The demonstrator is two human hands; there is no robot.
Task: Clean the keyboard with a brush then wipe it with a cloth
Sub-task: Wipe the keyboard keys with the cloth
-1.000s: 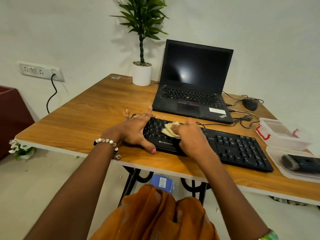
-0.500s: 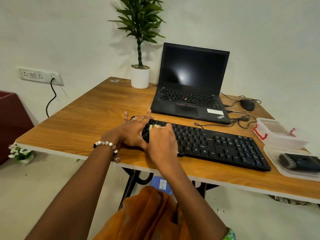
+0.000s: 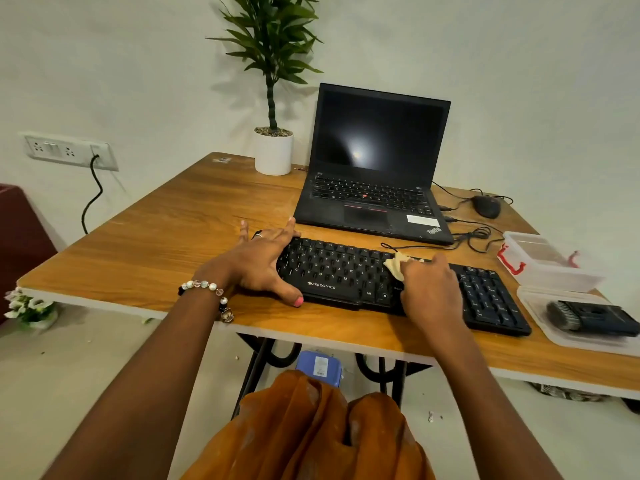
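The keyboard (image 3: 398,282) lies along the table's (image 3: 156,244) near edge; the left hand (image 3: 258,263), fingers spread, steadies its left end; the right hand (image 3: 431,292) apparently bunches the cloth (image 3: 397,264) onto mid-keyboard keys; brush (image 3: 588,315) sits near the right edge.

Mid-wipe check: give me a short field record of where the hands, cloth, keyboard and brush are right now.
left hand: open, fingers spread, resting on the keyboard's left end
right hand: holds the cloth against the keys
cloth: pale, bunched, on the keyboard right of the main letter block
keyboard: black, flat on the table in front of the laptop
brush: untouched, lying in a clear tray at the table's right edge
stage: wiping, not brushing
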